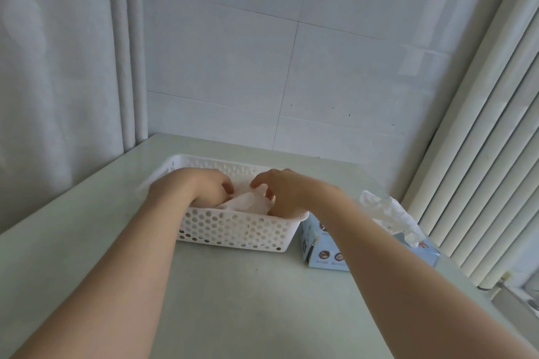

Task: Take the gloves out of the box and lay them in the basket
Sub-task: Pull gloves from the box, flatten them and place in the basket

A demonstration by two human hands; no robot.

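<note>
Head view, and both hands were down in the white basket (233, 230)! The left hand (201, 188) had its fingers (229, 186) curled downward with the tips hidden, so whether they gripped anything could not be told. The right hand (287, 198) arched over with its fingers (269, 194) bent and the forefinger lifted; a grip there could not be told either. Between the two sets of fingers lay a thin clear glove (248, 204), inside the basket. Right of the right hand's fingers, on the tabletop (233, 300), sat the blue box (320, 253), another glove (390, 213) poking from its top.
</note>
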